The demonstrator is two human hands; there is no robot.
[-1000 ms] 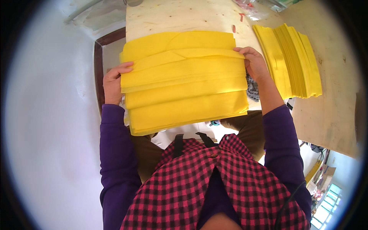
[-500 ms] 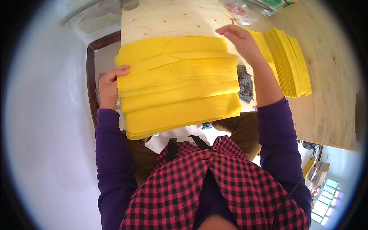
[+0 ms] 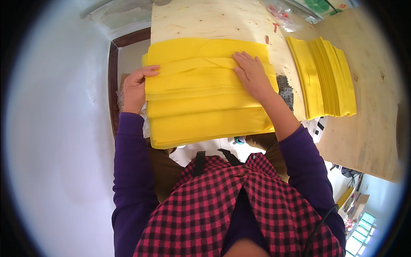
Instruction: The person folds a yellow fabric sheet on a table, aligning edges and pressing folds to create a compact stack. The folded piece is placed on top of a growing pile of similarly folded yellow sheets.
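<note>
A wide stack of yellow fabric sheets (image 3: 205,118) lies in front of me in overlapping, stepped layers, with many thin edges showing across its middle. My left hand (image 3: 136,89) is at the stack's left side, its fingers closed over the upper left edge; part of the grip is hidden. On the upper right part of the stack rests my right hand (image 3: 253,78), palm down with fingers stretched out. A second pile of yellow fabric (image 3: 323,79), folded in upright-looking layers, sits farther right.
Both piles are on a pale wooden table (image 3: 209,19). A grey patterned cloth (image 3: 285,92) lies between them. Clear plastic with red bits (image 3: 282,15) is at the far right. A white wall (image 3: 64,128) stands close on my left.
My right hand has come down from above the gap between the piles and moved left onto the stack. My left hand stays at the left edge. The whole view has shifted slightly.
</note>
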